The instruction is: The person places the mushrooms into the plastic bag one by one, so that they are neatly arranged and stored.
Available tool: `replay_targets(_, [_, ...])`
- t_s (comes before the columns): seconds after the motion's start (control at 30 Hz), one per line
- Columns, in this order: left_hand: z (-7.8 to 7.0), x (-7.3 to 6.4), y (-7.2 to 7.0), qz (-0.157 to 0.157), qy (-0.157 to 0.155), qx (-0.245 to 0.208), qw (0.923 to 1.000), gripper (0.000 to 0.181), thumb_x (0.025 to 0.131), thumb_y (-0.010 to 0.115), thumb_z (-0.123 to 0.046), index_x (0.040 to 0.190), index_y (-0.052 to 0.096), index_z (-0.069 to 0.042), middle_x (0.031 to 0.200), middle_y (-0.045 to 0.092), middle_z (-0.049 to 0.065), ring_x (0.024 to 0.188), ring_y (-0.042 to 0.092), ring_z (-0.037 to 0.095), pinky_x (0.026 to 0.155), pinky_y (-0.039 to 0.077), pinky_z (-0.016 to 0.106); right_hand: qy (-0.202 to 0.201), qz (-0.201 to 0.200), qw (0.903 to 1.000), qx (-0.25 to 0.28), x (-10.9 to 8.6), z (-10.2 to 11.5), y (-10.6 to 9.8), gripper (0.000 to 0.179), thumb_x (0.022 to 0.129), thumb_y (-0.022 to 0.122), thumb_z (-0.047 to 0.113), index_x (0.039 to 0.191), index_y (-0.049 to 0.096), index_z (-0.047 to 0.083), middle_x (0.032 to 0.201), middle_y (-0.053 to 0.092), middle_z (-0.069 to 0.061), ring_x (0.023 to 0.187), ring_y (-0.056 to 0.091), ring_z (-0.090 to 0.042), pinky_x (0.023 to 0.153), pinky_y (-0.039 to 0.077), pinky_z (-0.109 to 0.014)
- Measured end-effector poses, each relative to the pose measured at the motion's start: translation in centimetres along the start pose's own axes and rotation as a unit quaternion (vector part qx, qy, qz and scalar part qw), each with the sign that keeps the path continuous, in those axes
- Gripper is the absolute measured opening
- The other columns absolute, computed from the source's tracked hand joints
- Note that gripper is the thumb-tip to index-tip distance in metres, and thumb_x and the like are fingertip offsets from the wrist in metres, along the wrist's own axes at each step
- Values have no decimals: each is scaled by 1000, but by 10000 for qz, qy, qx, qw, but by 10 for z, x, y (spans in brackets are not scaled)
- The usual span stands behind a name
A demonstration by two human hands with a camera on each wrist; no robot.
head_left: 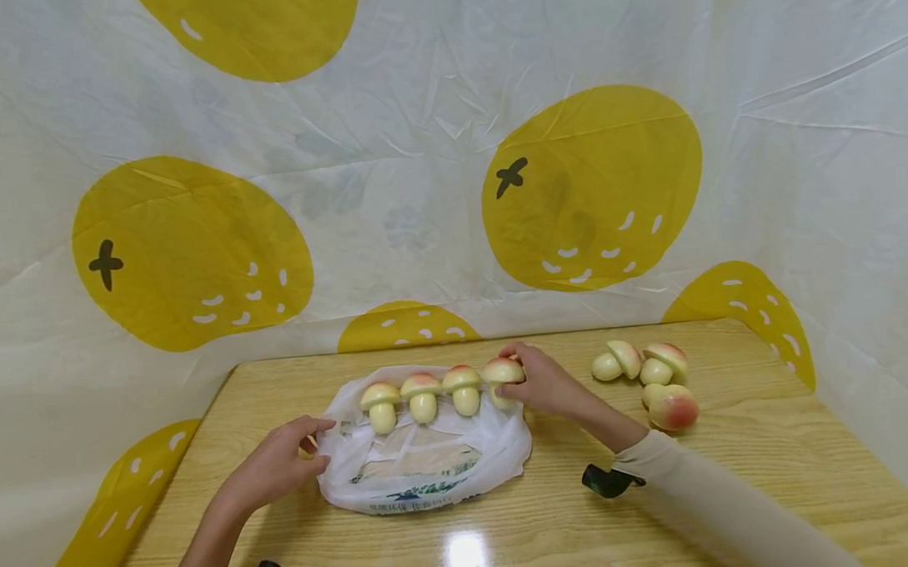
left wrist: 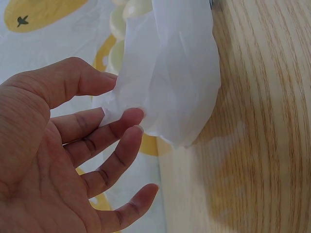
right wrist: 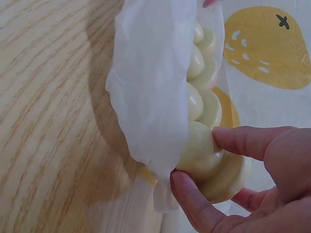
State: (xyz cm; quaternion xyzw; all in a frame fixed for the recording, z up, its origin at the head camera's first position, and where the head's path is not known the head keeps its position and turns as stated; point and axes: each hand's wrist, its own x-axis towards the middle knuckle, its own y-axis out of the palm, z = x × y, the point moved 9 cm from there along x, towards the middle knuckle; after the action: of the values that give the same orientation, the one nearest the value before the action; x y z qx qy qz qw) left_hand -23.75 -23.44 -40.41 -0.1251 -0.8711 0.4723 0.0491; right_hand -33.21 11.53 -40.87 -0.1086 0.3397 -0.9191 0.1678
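White plastic bag (head_left: 499,461) on the wood-grain surface (head_left: 568,534). Left hand (head_left: 276,458) with thumb and fingers spread, lightly bent, tips at the bag's left edge; right hand (head_left: 546,384), forearm (head_left: 612,421) angled in from the near right, pinching the rightmost mushroom-shaped piece (head_left: 502,370) between thumb and fingers. Four such pieces in a row along the bag's far side; three loose pieces (head_left: 658,371) clustered on the surface at right. Green and dark print (head_left: 431,490) on the bag's near side, with Chinese characters too small to read.
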Motion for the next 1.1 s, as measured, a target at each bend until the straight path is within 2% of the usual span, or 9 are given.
replay_targets(0.37, [1,0,0,-15,-39,14,10000,48,87,77,-12,131,64,2,113,67,6,91,59,17,71,50,26,131,-149,9990,-398,-3,2,2,52,89,78,18,132,56,-2,119,61,-18,103,60,-28,86,52,-43])
replay_targets(0.67, [2,1,1,0,13,125,9999,47,87,76,-11,131,65,2,110,66,3,91,59,17,72,50,27,354,-232,9936,-1049,-4,0,2,57,89,79,26,135,57,1,119,63,-16,104,61,-28,87,51,-47])
replay_targets(0.87, [1,0,1,15,-34,29,10000,47,88,76,-11,132,64,2,110,66,4,91,58,17,71,50,26,222,-72,9888,-1473,-5,4,5,58,89,78,27,136,59,-1,123,63,-19,110,61,-32,89,51,-49])
replay_targets(1.1, [1,0,2,71,-39,-29,10000,48,88,76,-11,132,63,4,111,66,5,92,58,17,71,50,26,184,314,9845,-1715,-3,1,9,69,92,75,33,147,50,-2,135,56,-23,117,58,-34,95,49,-52])
